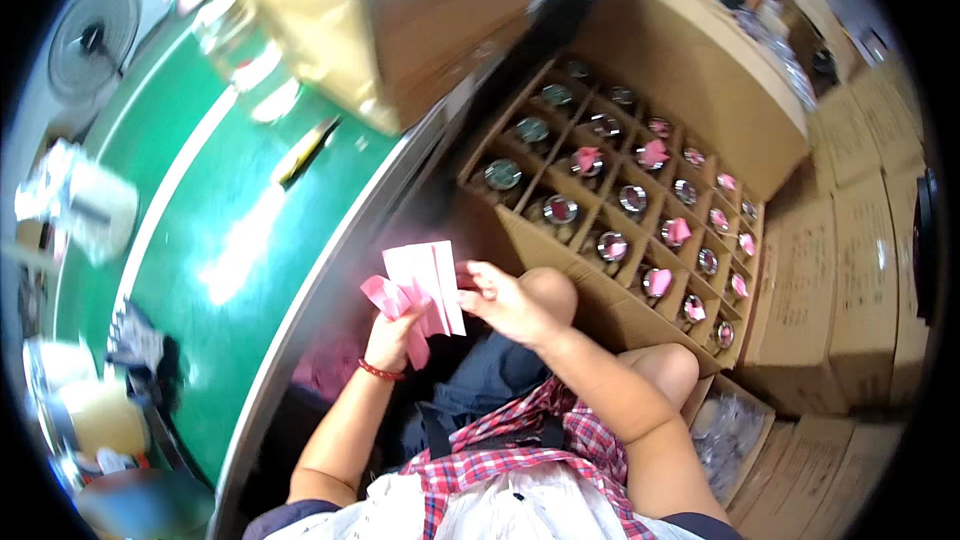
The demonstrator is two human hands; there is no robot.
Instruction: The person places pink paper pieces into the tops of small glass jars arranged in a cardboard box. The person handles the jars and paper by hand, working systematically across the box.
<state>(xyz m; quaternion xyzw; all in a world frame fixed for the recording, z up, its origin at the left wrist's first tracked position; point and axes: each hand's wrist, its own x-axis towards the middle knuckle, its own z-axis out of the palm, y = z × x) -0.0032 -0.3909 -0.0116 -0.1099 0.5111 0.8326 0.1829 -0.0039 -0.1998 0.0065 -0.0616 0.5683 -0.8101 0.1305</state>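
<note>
In front of my lap, my left hand (395, 338) is closed around the lower part of a bunch of pink paper slips (423, 285). Some slips fan out to the left and one hangs below the fingers. At the right edge of the bunch is my right hand (497, 300), its fingers bent and their tips against the paper. To the right of my hands stands an open cardboard box (560, 265) divided into cells, with glass jars (632, 199) in them. Pink paper (653, 153) pokes out of several jars; others show none.
A green-topped table (230, 240) runs along my left, bearing a yellow cutter knife (305, 152), a clear glass jar (240, 45) and a white container (95, 200). An open carton (440, 15) sits at its far end. Stacked cartons (800, 290) stand on the right. A fan (93, 37) is far left.
</note>
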